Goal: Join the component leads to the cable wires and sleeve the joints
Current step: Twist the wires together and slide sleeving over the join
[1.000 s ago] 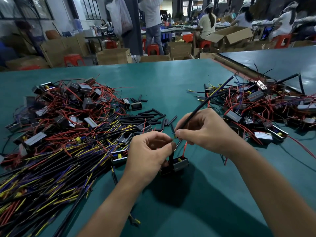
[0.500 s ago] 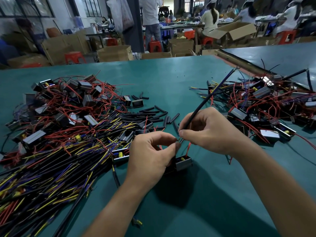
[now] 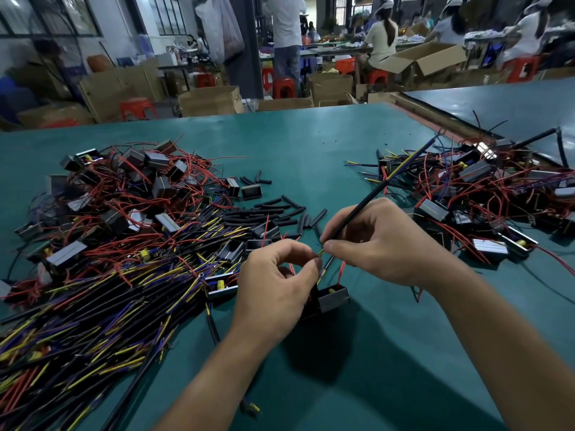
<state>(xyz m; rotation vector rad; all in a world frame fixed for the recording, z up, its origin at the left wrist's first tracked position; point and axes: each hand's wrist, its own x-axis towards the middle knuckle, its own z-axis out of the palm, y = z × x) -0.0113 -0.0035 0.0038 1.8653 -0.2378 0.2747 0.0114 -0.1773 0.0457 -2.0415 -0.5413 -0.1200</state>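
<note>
The right hand (image 3: 382, 244) is gripping a black cable (image 3: 370, 197), its long axis slanting up from the fingers toward the far right corner of the counter (image 3: 311, 144). The left hand (image 3: 277, 281) is pinching the cable's yellow wire (image 3: 320, 252), just beside the right thumb. The component (image 3: 331, 298) is sitting on the counter directly beneath both hands.

— Bright in here?
— Dim and even. Daylight comes through the windows (image 3: 168, 17) far back, and a broad soft shadow lies on the green table (image 3: 311, 144) nearest the camera.
— Sharp?
— The cable pile (image 3: 93, 306) is crisp; the seated workers (image 3: 382, 35) behind are smeared. The table's far edge bows with wide-angle distortion, and one metal component (image 3: 486, 150) glints.
</note>
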